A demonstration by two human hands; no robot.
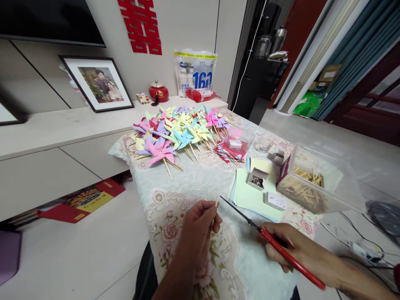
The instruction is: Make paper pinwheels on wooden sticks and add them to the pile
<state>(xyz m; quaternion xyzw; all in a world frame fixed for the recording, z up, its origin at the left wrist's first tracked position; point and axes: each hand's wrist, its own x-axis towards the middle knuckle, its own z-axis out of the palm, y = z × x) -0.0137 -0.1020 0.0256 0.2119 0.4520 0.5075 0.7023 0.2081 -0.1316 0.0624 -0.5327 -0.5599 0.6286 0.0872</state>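
Wooden stick [215, 208] sat pinched upright between the thumb and fingertips of your left hand [196, 233], fist turned knuckles out, forearm coming up from the bottom edge over the flowered tablecloth [162, 200]. Stick tip poked out just above the thumb; the lower part was hidden behind the fingers. Your right hand [289, 246] was closed around the red handles of the scissors [250, 221], wrist low over the table's near right corner, blades lying nearly flat and pointing left toward the stick. Blade tip was near the stick top, not touching. Couldn't tell if the blades were parted or closed, they read as one thin dark line. Just past the blades lay a stack of pale green paper sheets [250, 193] with a small open box of pins [256, 178] on it and a small closed box [275, 201] nearer you. Right of that stood a clear plastic tub [318, 179] holding more wooden sticks. Farther back, a pile of finished paper pinwheels [178, 131] covered the far end of the table, with red paper scraps [229, 152] and a small round clear container [236, 139] beside them. Nothing lay between your hands and the paper stack.
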